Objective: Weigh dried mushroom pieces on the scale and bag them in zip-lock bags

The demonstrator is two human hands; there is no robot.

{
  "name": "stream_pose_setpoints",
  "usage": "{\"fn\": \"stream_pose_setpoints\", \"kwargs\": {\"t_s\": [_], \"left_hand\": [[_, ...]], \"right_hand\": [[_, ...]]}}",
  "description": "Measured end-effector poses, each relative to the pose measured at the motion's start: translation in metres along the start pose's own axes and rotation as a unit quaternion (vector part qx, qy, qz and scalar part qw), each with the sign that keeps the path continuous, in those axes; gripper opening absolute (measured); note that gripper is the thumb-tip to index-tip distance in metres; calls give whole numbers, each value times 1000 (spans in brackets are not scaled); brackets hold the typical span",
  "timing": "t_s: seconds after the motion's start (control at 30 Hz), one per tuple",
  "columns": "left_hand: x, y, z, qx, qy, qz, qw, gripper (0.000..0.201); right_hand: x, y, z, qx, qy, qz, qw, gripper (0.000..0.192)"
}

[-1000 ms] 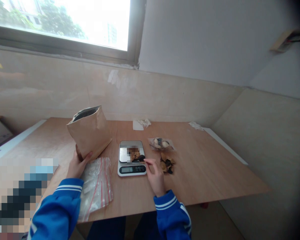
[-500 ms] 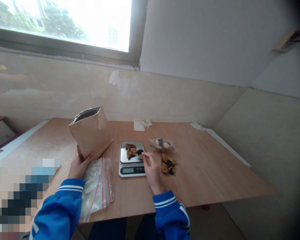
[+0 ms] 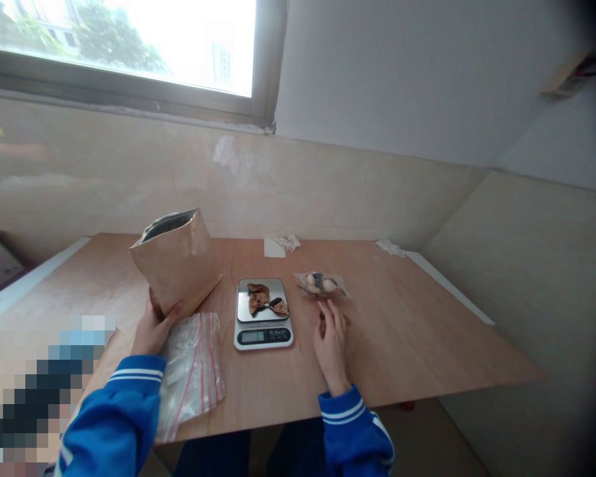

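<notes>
While dried brown pieces point(image 3: 262, 299) are resting on the steel platform of a small kitchen scale point(image 3: 263, 313), a portion is being weighed out at a plywood table point(image 3: 417, 331). The open kraft paper bag point(image 3: 177, 262), foil-lined and tilted away from the person, is being gripped near its base by the left hand point(image 3: 151, 331), fingers curled around its lower edge. The right hand point(image 3: 332, 344) is being laid flat, fingers extended, over a loose heap of dark and tan dried pieces just right of the scale; whether anything is being pinched beneath the fingers cannot be told. Just beyond those fingertips, a small clear pouch point(image 3: 320, 285) of pale and dark lumps is lying sealed and glossy. Below the left hand, a crinkled transparent zip bag point(image 3: 191, 371) with red lines is lying limp on the wood.

The step in hand is judged to be adjusting the weighed amount. The next move is thought to call for a light pinch, since the pieces are looking brittle, curled and irregular, and for a steady placing onto the smooth platform.
</notes>
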State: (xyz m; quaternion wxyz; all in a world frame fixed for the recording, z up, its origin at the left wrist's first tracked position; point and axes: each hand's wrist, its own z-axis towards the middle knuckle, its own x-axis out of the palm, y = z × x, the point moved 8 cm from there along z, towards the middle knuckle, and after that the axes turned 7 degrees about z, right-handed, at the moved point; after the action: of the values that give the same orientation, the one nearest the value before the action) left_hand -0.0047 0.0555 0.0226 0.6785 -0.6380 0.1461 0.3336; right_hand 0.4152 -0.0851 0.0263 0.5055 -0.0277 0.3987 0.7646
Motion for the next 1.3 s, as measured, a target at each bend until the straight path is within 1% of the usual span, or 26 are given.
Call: {"fn": "stream_pose_setpoints", "kwargs": {"t_s": [0.07,0.17,0.27,0.4,0.53,0.6,0.73,0.83,0.93,1.03,1.13,1.2,1.3], "left_hand": [[0,-1,0,-3,0,2,1000,84],[-2,-5,-1,5,-3,4,1000,83],[-3,-9,-3,12,-3,8,1000,85],[-3,-8,-3,12,-2,14,1000,87],[-2,-6,-2,11,2,12,1000,88],[-1,-7,-2,16,2,9,1000,87],[-1,-8,-2,24,1,3,1000,84],[-1,-9,-2,28,-2,-3,1000,84],[-1,-6,-1,14,3,0,1000,87],[0,-5,-1,8,5,-3,1000,87],[1,-4,-1,16,2,-23,1000,88],[2,-3,0,17,1,-29,999,89],[1,-2,-1,10,-1,-28,1000,88]], "right_hand": [[0,-16,-5,8,9,-47,999,40],[4,-25,-11,15,37,-94,995,34],[5,-22,-11,26,52,-102,993,24],[0,-18,-9,41,45,-98,993,11],[-1,-17,-6,46,29,-95,994,10],[0,-15,-4,35,35,-88,995,11],[4,-6,0,15,59,-59,996,12],[1,2,7,17,30,-19,999,10],[1,13,22,15,-6,55,998,13],[10,26,44,22,-22,121,992,14],[23,36,64,44,-38,157,986,14],[34,43,72,48,-21,174,983,15],[52,51,72,25,56,190,980,14]]}}
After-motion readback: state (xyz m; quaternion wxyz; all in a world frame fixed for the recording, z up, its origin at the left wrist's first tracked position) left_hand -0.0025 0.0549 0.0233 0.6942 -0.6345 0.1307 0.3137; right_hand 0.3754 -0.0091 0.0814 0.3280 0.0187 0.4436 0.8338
